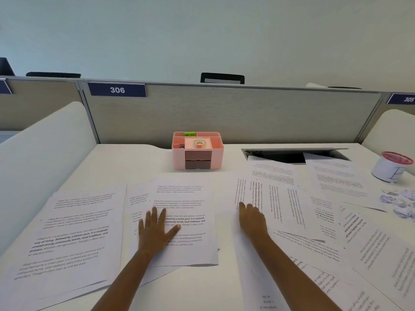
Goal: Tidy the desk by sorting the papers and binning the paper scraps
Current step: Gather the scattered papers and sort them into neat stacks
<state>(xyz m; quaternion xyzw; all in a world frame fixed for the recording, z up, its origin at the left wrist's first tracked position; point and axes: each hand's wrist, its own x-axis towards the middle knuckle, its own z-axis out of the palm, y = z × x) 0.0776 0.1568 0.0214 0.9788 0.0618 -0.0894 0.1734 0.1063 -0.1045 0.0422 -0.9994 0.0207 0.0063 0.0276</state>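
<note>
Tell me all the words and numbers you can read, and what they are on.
"306": dark blue sign on the grey partition.
"305": second dark blue sign, far right.
"community bonds, local traditions, and": white printed sheet under the left hand.
Perhaps "E": red-rimmed white cup.
Other print: too blurred.

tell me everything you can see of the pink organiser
The pink organiser looks like plastic, a boxy caddy standing upright at the back middle of the white desk, just before the grey partition. Its open top is split into compartments: a tape roll in the middle, something green behind. Two darker drawers face front and look shut.
</note>
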